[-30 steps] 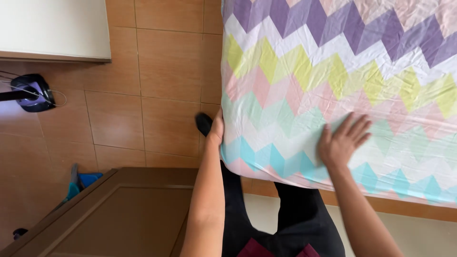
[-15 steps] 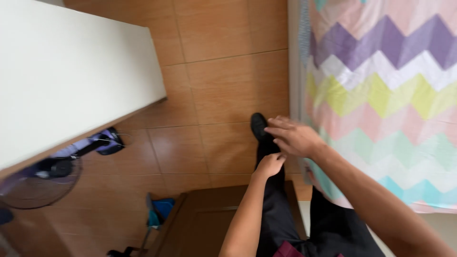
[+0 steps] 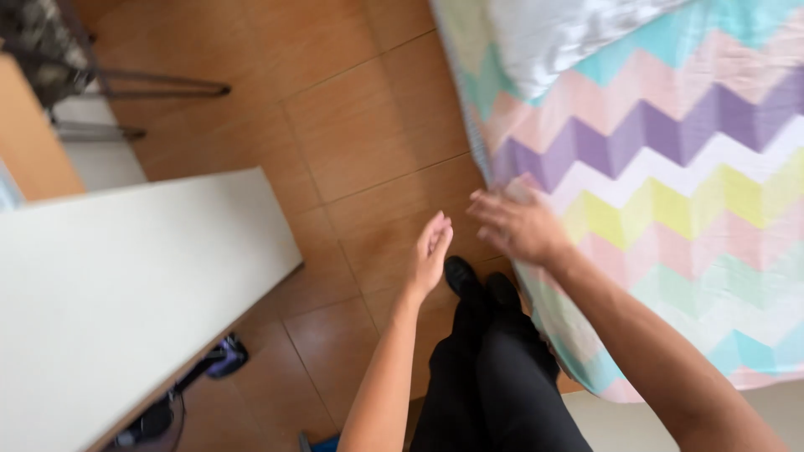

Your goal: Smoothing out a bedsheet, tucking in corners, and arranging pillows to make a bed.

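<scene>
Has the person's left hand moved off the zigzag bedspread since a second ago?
Yes. The left hand was at the bedspread's edge; now it hangs apart, over the tiled floor.

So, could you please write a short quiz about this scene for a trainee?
1. True or false: the right hand rests on the zigzag-patterned bedcover.
2. The left hand is: A) gripping the cover, B) open in the air above the tiled floor, C) flat on the white tabletop.
3. On which side of the person is the white tabletop?

Key
1. True: it lies at the cover's edge.
2. B.
3. On the person's left.
</scene>
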